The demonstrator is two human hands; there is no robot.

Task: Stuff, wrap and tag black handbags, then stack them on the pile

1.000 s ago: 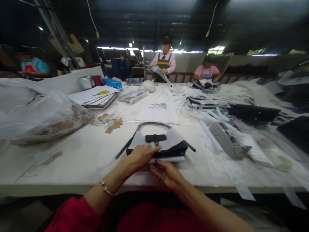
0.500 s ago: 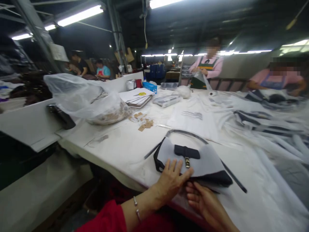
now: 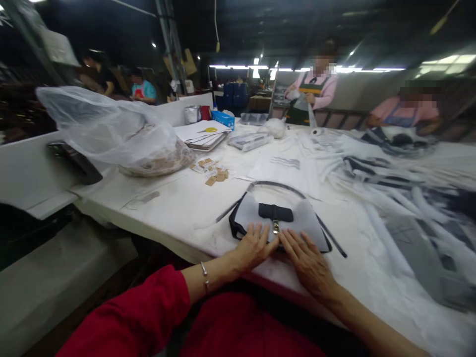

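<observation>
A small black handbag [image 3: 301, 223] with a grey flap, a black tab and a gold clasp lies on the white table [image 3: 178, 218] near its front edge. Its curved handle arches behind it, and a thin strap trails off at each side. My left hand [image 3: 255, 245] lies flat on the bag's front left, fingers spread. Beside it, my right hand [image 3: 307, 260] rests palm down on the bag's front right, fingers stretched out. Neither hand holds anything.
A large clear plastic bag [image 3: 111, 129] of brown pieces sits at the left, with loose brown tags [image 3: 213, 173] beside it. Papers [image 3: 203, 136] and a blue box [image 3: 223, 119] lie farther back. White wrapping and dark bags cover the right side. Other people work across the table.
The view has swung left. My right hand came from under the bag's front edge and now lies flat on top; my left hand stays pressed on the flap.
</observation>
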